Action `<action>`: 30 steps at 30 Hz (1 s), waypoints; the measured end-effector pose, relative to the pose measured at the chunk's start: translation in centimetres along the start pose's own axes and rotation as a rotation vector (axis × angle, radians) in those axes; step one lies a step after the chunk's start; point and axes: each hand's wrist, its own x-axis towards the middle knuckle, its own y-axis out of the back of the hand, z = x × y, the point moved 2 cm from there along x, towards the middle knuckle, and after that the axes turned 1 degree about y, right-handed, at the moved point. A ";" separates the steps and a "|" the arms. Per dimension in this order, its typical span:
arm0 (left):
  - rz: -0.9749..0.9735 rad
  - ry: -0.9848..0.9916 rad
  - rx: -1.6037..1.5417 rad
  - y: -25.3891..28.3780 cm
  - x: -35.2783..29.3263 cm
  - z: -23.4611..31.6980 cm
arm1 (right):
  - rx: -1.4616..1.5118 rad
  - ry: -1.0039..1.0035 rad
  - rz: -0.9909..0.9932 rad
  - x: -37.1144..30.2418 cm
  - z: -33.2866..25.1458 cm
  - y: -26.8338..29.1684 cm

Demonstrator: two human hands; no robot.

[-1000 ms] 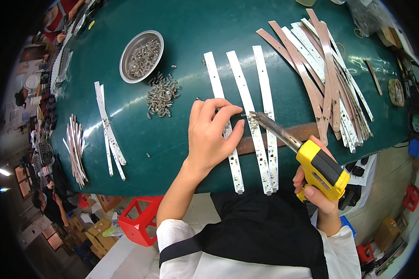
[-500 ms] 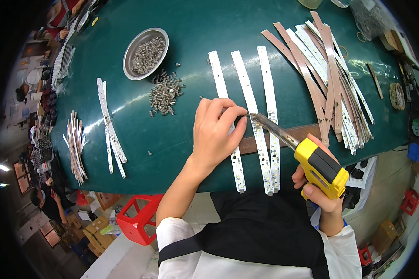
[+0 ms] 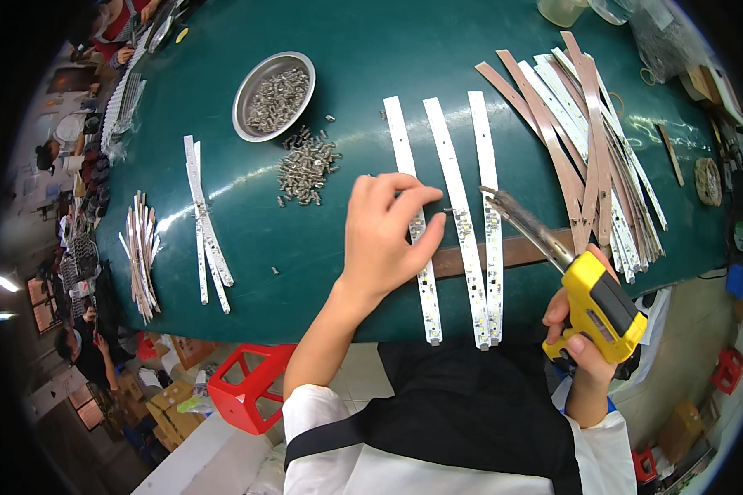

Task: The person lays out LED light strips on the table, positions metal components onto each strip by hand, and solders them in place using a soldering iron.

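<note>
Three white LED circuit strips lie across a brown bar (image 3: 524, 252): a left strip (image 3: 428, 290), a middle strip (image 3: 445, 150) and a right strip (image 3: 481, 132). Over the left strip is my left hand (image 3: 384, 235), thumb and index finger apart with nothing visible between them. Just off its fingertips, a small dark part (image 3: 448, 210) sits at the middle strip's edge. My right hand (image 3: 584, 355) is wrapped round the handle of a yellow and black soldering gun (image 3: 600, 307). Its tip hovers by the right strip.
A metal bowl (image 3: 305, 63) of small metal parts stands at the back, with a loose heap (image 3: 308, 169) beside it. Strips lie in stacks at left (image 3: 143, 256) and right (image 3: 596, 140). A red stool (image 3: 238, 400) stands below the table edge.
The soldering gun's tip has pulled away from the middle strip, rightward and up to the right strip. My left thumb and index finger have parted from the small dark part, left at the middle strip.
</note>
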 end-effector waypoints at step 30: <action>-0.251 0.016 -0.107 -1.4 2.2 2.3 | 0.040 0.016 0.039 -0.7 0.4 2.1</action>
